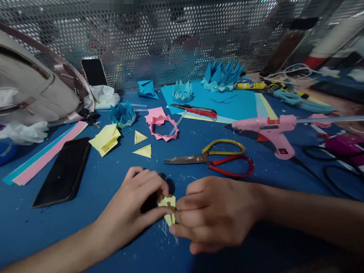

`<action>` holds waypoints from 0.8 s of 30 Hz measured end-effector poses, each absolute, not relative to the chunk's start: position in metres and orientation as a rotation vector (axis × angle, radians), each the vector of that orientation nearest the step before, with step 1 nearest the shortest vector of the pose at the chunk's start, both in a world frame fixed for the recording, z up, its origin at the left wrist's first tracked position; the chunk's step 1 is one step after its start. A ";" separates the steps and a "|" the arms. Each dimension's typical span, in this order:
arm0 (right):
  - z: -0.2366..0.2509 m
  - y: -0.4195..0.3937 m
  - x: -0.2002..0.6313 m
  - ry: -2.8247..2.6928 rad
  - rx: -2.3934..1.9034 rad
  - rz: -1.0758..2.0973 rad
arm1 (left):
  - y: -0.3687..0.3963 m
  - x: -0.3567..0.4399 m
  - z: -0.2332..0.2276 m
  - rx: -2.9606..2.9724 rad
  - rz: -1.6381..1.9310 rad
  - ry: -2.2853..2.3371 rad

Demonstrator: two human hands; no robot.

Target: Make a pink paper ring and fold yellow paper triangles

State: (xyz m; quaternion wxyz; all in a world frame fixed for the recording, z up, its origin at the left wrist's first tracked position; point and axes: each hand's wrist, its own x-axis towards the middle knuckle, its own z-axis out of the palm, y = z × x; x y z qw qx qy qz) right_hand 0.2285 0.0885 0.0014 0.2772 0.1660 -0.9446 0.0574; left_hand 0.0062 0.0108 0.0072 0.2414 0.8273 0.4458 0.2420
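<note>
Yellow paper piece [169,206] is pinched between left hand [130,214] and right hand [214,218], each grip pressed on it.

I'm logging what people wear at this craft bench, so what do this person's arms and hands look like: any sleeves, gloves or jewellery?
Both forearms are bare as far as the picture shows, with no sleeve in view. The left hand and right hand wear no gloves, and no rings, watch or bracelet show. Dim light hides finer marks.
</note>
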 end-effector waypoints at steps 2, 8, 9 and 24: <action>0.003 0.088 0.228 -2.542 0.454 0.159 | 0.005 0.001 0.010 2.367 0.792 1.220; 0.007 0.089 0.227 -2.601 0.430 0.197 | -0.021 -0.016 0.008 3.078 0.839 0.982; 0.007 0.090 0.226 -2.602 0.429 0.197 | -0.023 -0.018 0.007 3.170 0.731 0.924; 0.000 0.100 0.228 -2.572 0.244 0.259 | -0.027 -0.024 -0.020 3.259 0.485 0.993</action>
